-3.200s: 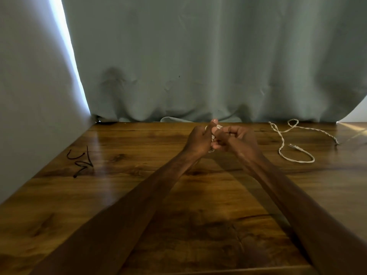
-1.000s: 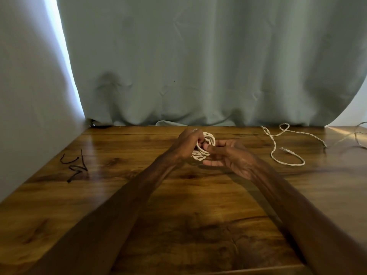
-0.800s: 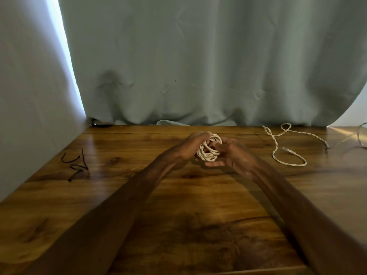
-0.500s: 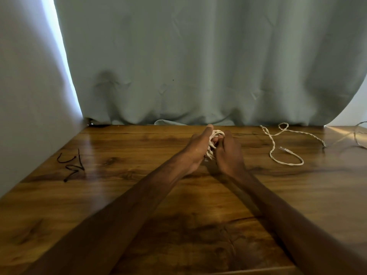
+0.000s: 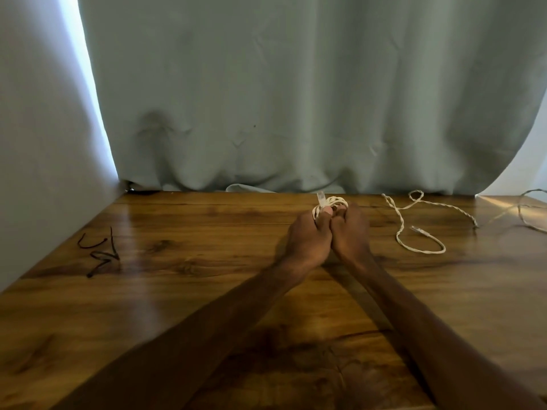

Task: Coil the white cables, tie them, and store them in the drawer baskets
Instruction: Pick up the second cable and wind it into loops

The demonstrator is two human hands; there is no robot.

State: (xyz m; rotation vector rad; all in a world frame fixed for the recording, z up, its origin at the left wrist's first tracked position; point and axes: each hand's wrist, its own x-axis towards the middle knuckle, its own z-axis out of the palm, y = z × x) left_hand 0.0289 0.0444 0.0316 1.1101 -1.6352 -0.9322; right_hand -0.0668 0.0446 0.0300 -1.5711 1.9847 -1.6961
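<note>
My two hands are pressed side by side over the far middle of the wooden bench (image 5: pixel 177 291), backs toward me, knuckles touching. Between them sits the coiled white cable (image 5: pixel 334 200). Only its top loops show, rising just above my fingertips on the side away from me, while the rest of the bundle is hidden behind my hands. My left hand (image 5: pixel 307 236) is curled around the left side of the coil, its thumb lying up against the loops. A pale plug end (image 5: pixel 321 199) of the cable stands upright just above that thumb. My right hand (image 5: pixel 352 233) is curled around the right side, thumb tip against the loops as well. I cannot tell how the fingers on the far side lie, nor whether the coil touches the bench. To the right of my right hand, apart from it, a loose white cable (image 5: pixel 401 229) lies in open bends on the bench, one small plug end resting inside its near loop. Further right, by the edge of view, a thinner pale cable (image 5: pixel 524 216) curves across a bright patch of the bench. Well to the left, a few short black ties (image 5: pixel 102 255) lie on the wood. A grey-green curtain (image 5: pixel 296 99) hangs behind the back edge of the bench.
</note>
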